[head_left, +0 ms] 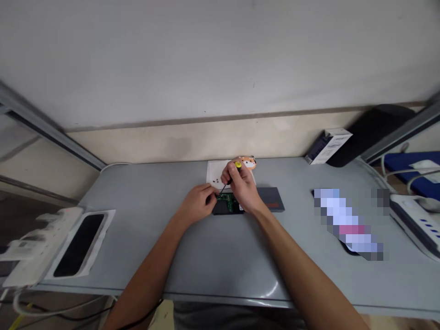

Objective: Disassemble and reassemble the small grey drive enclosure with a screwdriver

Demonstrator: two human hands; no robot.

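In front of me lies an opened electronic device, its green circuit board (229, 200) set in a dark housing (222, 209). My right hand (244, 185) is closed around a small screwdriver with a yellow-and-black handle (238, 165). Its thin shaft slants down to the left, the tip at the board's upper left part. My left hand (198, 204) is at the device's left edge, with bent fingers pinched together close to that tip. What sits between those fingertips is hidden. Just right of the device is a flat grey cover (272, 199), partly behind my right wrist.
Several tiny dark screws (216, 180) lie on white paper (211, 169) behind the board, beside an orange cartoon animal cutout (248, 162). A phone (80, 245) and power strip (44, 247) are left. A box (328, 145) and black cylinder (371, 133) stand back right.
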